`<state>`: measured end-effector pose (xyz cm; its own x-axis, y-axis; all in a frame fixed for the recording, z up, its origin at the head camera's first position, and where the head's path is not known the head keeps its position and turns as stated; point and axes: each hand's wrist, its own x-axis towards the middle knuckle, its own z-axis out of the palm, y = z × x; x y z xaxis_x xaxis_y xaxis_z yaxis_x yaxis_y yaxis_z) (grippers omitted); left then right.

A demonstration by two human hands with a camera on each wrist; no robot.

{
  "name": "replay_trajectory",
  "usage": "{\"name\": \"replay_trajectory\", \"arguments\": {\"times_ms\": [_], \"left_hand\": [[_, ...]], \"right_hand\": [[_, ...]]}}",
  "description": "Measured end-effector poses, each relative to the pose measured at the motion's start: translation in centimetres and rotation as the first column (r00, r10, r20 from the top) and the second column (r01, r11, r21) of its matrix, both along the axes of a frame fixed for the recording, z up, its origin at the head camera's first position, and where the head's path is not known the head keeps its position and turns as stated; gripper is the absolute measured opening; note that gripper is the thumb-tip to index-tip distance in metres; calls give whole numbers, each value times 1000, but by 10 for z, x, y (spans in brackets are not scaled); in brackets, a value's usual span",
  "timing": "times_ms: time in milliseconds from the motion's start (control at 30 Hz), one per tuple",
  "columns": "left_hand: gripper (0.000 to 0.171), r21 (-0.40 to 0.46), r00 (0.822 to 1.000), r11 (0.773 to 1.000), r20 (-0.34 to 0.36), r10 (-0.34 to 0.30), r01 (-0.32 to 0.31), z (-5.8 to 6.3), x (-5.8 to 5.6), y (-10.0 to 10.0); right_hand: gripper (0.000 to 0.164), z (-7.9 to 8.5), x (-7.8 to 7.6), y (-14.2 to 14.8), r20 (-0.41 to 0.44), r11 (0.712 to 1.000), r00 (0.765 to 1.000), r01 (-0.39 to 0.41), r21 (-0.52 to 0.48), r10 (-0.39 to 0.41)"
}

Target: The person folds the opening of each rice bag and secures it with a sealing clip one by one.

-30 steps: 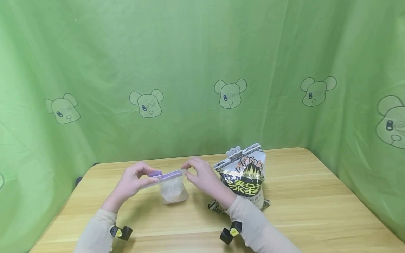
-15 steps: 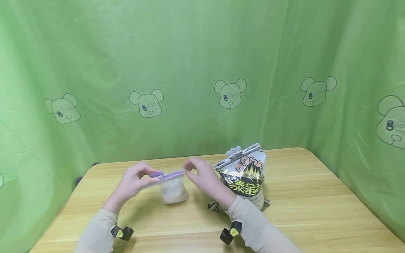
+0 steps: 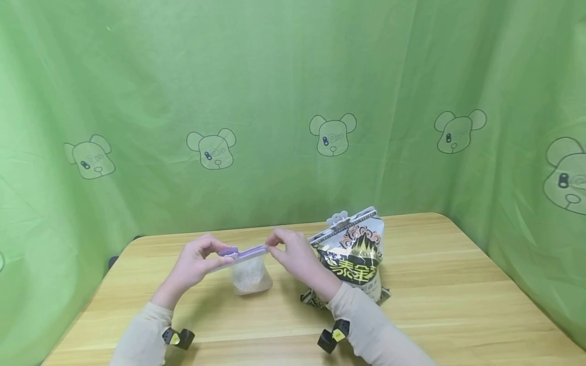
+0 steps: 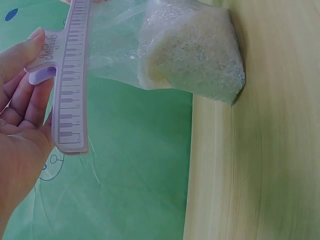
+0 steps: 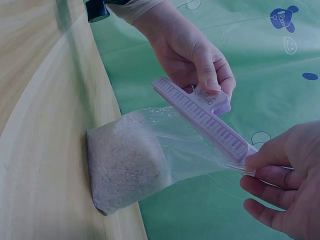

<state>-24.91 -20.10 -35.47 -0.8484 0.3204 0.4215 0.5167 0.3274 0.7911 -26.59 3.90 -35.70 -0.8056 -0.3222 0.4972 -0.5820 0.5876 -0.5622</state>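
A clear plastic bag of rice (image 3: 251,277) stands on the table, its upper part drawn up flat. Across its mouth lies a long pale purple clip (image 4: 72,80) printed with piano keys and a ruler scale. My left hand (image 3: 197,259) pinches the clip's handle between thumb and fingers. At the clip's far end, my right hand (image 5: 287,180) pinches the top corner of the bag between thumb and index finger, the other fingers loosely bent. Seen from the right wrist, the rice (image 5: 127,165) fills the bag's lower half, with slack film between it and the clip.
Right of my right forearm, a larger printed rice sack (image 3: 354,259) stands on the wooden table (image 3: 439,284). A whitish clip (image 3: 341,223) spans its folded top. A green curtain (image 3: 274,76) with bear-head drawings surrounds the table's back and sides.
My left hand and the purple clip have shifted slightly to the right. My right fingers have moved slightly right too, still at the bag's corner. The printed sack stays put.
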Motion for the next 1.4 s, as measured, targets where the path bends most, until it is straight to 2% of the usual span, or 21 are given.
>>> {"name": "replay_trajectory", "arguments": {"times_ms": [600, 800, 967, 1100, 1267, 1400], "left_hand": [[20, 13, 1000, 1000, -12, 8, -8, 0, 1, 6], [19, 25, 1000, 1000, -5, 12, -12, 0, 1, 7], [20, 17, 1000, 1000, -2, 14, -14, 1, 2, 7], [20, 16, 1000, 1000, 5, 6, -6, 2, 2, 8], [20, 8, 1000, 1000, -3, 12, -12, 2, 1, 8], [21, 8, 1000, 1000, 3, 12, -12, 1, 1, 6]], "right_hand": [[7, 7, 3, 1, 4, 1000, 1000, 9, 16, -9], [14, 9, 4, 4, 42, 1000, 999, -9, -7, 9], [23, 13, 6, 6, 85, 996, 995, -50, -73, 56], [36, 12, 9, 9, 125, 991, 989, -70, -115, 84], [59, 2, 18, 10, 154, 986, 983, -75, -150, 98], [69, -11, 26, 7, 195, 981, 976, -65, -183, 101]]}}
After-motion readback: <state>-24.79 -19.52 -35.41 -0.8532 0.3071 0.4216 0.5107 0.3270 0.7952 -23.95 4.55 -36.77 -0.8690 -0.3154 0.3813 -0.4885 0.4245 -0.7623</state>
